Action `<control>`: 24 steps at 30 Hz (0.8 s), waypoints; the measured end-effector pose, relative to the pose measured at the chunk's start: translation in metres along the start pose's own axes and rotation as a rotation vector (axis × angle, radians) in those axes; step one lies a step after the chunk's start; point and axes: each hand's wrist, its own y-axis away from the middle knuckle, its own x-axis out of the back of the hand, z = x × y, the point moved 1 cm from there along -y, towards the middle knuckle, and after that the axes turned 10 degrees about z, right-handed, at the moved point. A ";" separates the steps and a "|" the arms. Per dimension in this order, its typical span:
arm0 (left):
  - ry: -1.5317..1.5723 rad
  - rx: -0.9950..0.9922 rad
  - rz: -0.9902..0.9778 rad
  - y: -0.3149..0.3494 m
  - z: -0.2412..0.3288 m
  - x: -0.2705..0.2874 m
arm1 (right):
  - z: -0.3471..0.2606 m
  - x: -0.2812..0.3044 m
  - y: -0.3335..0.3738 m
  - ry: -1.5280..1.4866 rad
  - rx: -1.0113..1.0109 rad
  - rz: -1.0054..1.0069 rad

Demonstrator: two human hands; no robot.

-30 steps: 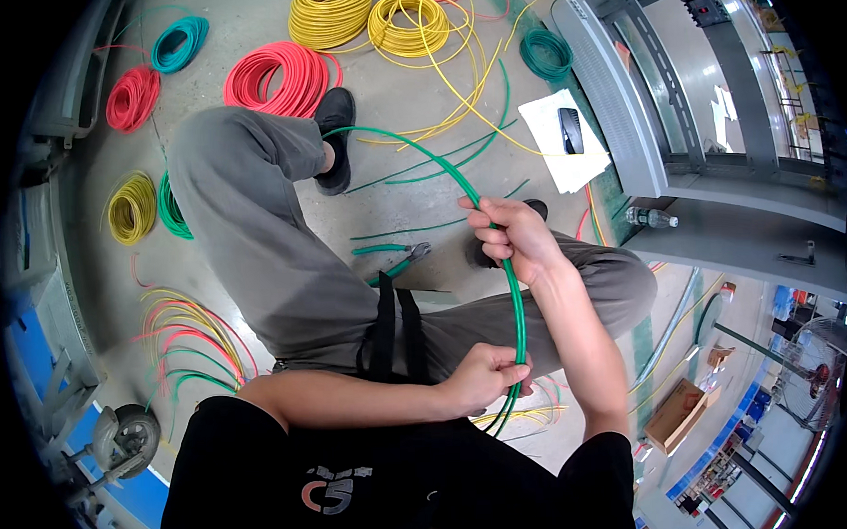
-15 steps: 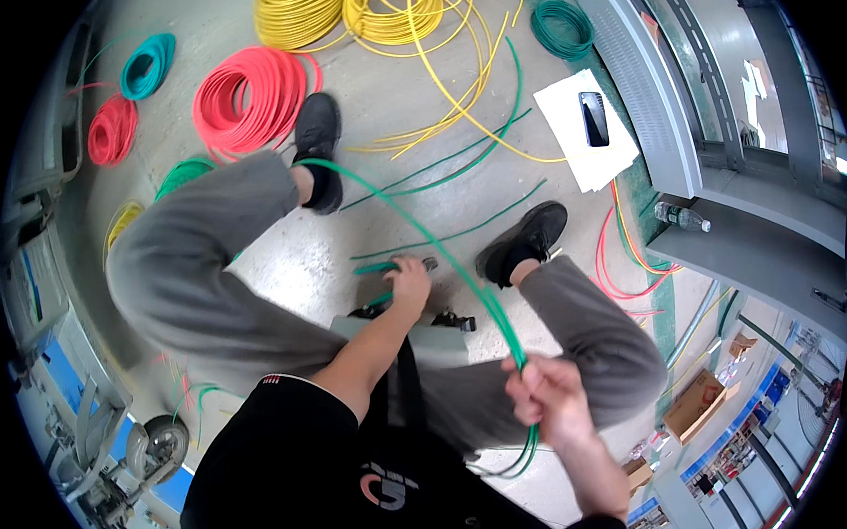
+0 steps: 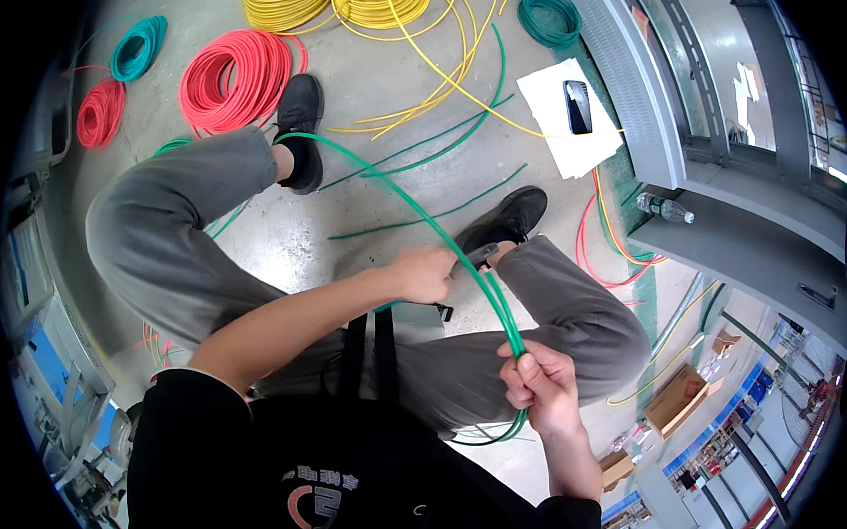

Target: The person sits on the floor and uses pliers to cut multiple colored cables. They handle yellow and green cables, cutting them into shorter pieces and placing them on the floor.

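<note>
My right hand (image 3: 542,382) is closed around a small bundle of green wires (image 3: 505,308). One length of green wire arcs from it up and left towards my left-side shoe, and loops hang below the fist. My left hand (image 3: 426,274) grips what looks like a pair of wire cutters (image 3: 480,255). Their dark metal head sticks out right of the fingers, beside the upper part of the held wires. I cannot tell whether the jaws touch the wire. The handles are mostly hidden by the hand.
Coils of yellow wire (image 3: 382,5), red wire (image 3: 235,80) and green wire (image 3: 550,19) lie on the floor ahead. Cut green lengths (image 3: 431,219) lie between my shoes (image 3: 510,215). Right are a phone (image 3: 578,107) on white paper (image 3: 555,153), a grey metal cabinet (image 3: 632,89) and a plastic bottle (image 3: 665,208).
My left hand has moved right with the cutters, from between my knees to beside the wires. My right hand keeps its grip on the bundle. The whole view has shifted slightly.
</note>
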 end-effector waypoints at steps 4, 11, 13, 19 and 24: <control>0.517 -0.259 0.059 0.064 0.007 0.006 | -0.001 0.003 0.021 0.036 0.102 -0.003; 0.823 -0.318 0.117 0.124 0.039 0.030 | 0.011 -0.004 0.039 0.161 0.188 0.005; 0.783 -0.321 0.143 0.133 0.043 0.034 | 0.012 -0.006 0.043 0.202 0.220 0.011; 0.705 -0.215 -0.010 0.145 0.049 0.046 | 0.012 -0.013 0.051 0.275 0.263 0.057; 0.761 -0.200 0.031 0.145 0.047 0.032 | 0.009 -0.018 0.058 0.272 0.233 0.047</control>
